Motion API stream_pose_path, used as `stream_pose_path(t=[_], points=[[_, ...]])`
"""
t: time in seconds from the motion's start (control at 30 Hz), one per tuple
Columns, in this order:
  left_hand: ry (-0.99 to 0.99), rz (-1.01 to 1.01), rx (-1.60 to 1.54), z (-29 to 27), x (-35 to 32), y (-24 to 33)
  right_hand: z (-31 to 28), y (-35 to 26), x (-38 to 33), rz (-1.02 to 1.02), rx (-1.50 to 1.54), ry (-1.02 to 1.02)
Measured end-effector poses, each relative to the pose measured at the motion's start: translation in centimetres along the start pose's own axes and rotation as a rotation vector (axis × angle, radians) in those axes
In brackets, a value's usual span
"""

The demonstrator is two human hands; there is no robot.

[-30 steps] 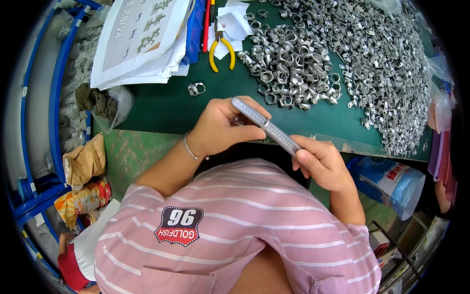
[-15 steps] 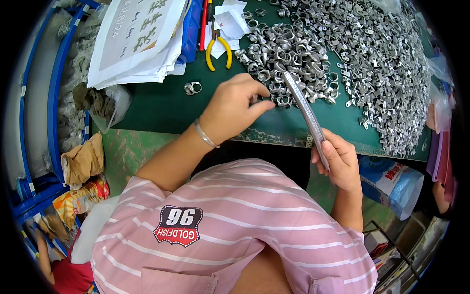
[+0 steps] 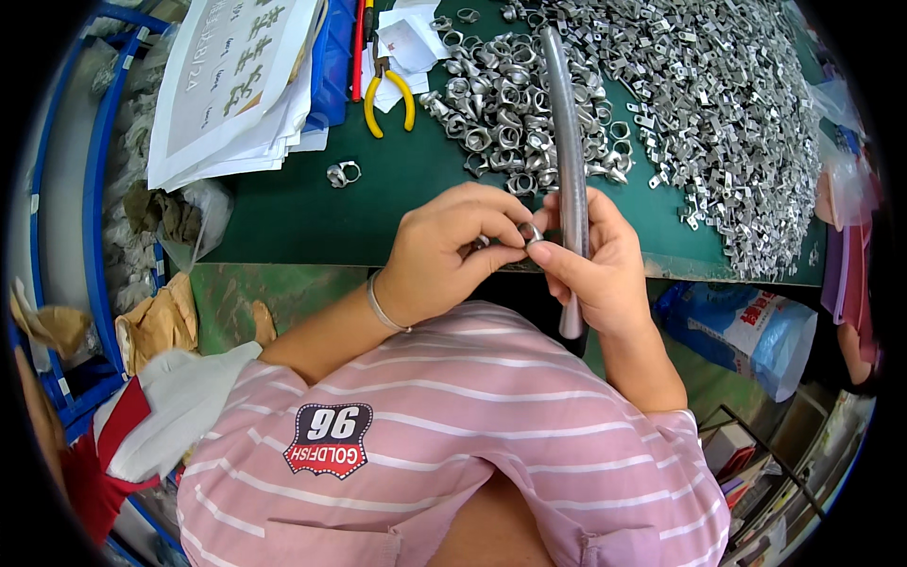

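My right hand (image 3: 597,265) grips a long grey metal rod (image 3: 565,142) that points away from me over the green table (image 3: 378,198). My left hand (image 3: 452,253) pinches a small silver metal ring (image 3: 530,232) between thumb and fingers, right against the rod and my right thumb. Both hands meet just above the table's near edge. A heap of similar silver rings (image 3: 505,104) lies just beyond them.
A larger spread of small flat metal parts (image 3: 737,123) covers the right of the table. Yellow-handled pliers (image 3: 389,87), a stack of printed papers (image 3: 236,85) and two loose rings (image 3: 343,173) lie at the left. A blue bag (image 3: 756,326) sits low right.
The rod has swung from slanting across my chest to pointing straight away. My left hand went to the ring heap and came back with a ring to the rod.
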State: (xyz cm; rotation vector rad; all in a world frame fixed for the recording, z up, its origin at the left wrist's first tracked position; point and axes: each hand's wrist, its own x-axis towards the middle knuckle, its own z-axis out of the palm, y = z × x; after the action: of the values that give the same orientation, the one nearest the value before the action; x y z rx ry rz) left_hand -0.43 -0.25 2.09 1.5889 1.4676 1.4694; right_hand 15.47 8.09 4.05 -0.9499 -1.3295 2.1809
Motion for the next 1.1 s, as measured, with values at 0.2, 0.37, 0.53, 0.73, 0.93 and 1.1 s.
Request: stream_pose_path(t=[0.2,0.37,0.53,0.73,0.93,1.1], points=[[0.066,-0.371,-0.345,0.2,-1.0,-0.5,0.2,0.5,0.4,-0.130,-0.043,-0.003],[0.008,-0.697,-0.630,0.1,-0.5,0.1,0.8,1.4,0.1,-0.275,-0.356,0.013],[0.176,-0.661,-1.064,-0.5,-0.3,-0.9,1.2,0.6,-0.5,-0.228,-0.105,0.135],[0.162,-0.546,-1.160,-2.4,-0.6,-2.3,-2.1,0.1,-1.9,-0.104,-0.388,-0.087],[0.183,-0.465,-1.106,-3.3,-0.4,-2.6,-2.4,-0.2,-2.7,-0.103,-0.673,-0.158],[0.132,-0.526,-0.900,-3.0,-0.4,-1.6,-2.0,-1.1,-2.4,-0.009,-0.625,-0.228]])
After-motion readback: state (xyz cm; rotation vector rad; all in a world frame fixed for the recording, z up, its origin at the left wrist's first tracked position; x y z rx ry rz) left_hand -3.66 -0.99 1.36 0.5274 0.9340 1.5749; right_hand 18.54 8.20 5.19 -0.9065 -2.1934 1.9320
